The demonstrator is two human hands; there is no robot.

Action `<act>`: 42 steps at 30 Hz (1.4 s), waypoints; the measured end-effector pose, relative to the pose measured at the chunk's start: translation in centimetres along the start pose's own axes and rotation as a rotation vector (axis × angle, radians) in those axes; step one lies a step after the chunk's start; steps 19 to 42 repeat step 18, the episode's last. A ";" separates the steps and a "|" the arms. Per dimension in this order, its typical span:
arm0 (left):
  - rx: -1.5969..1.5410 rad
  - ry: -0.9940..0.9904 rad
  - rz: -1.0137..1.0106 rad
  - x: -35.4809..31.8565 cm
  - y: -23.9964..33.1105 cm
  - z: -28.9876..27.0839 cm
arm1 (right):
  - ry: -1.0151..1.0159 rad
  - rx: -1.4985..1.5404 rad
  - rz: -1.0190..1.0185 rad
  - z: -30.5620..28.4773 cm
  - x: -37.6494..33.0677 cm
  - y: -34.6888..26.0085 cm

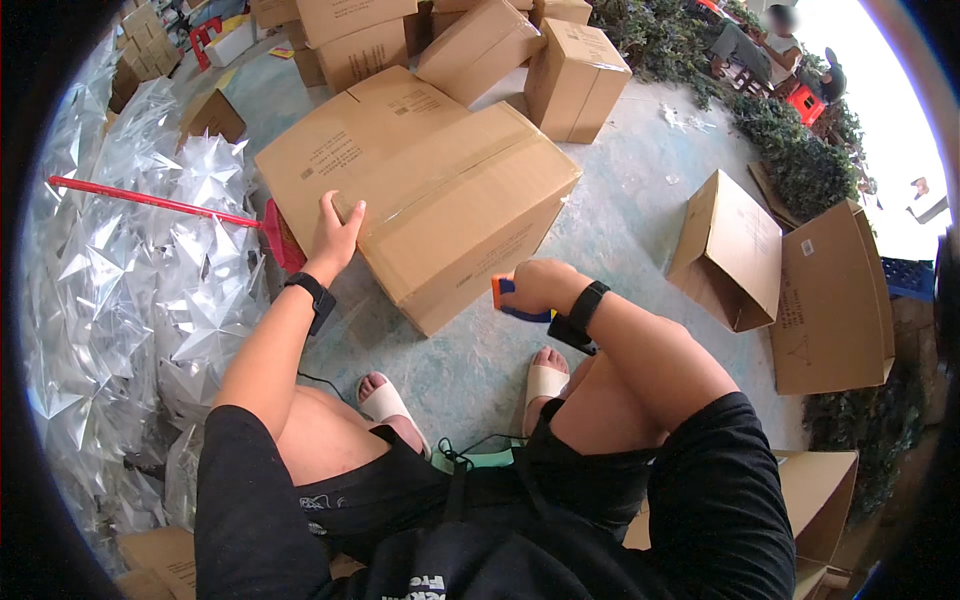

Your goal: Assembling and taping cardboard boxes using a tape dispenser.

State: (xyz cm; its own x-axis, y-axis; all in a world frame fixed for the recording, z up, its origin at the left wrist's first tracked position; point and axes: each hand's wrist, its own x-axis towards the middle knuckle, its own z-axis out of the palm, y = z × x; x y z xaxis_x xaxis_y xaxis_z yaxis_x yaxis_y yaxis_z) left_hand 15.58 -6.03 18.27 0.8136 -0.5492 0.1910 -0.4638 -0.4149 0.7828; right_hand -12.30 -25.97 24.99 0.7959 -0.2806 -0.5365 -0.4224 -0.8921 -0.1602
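Note:
A large brown carton sits on the floor in front of me, with a strip of clear tape along its top seam. My left hand rests on its near left edge, thumb and fingers apart, holding nothing. Right behind it, another brown carton surface with faint print extends to the left. My right hand is closed around a blue and orange tape dispenser, just off the carton's near right side. The fist hides most of the dispenser.
Clear-wrapped silver star decorations pile up at the left, with a red-handled dustpan beside them. Open cartons stand at the right. More boxes are stacked behind. Green garlands and a seated person are at the far right.

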 end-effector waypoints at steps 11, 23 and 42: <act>0.073 -0.130 0.391 -4.4 7.9 -1.3 | 0.246 0.150 -0.261 11.6 3.2 3.6; 0.069 -0.166 0.474 -6.7 10.2 -1.5 | 0.289 0.223 -0.114 9.9 0.1 4.5; 0.069 -0.166 0.474 -6.7 10.2 -1.5 | 0.289 0.223 -0.114 9.9 0.1 4.5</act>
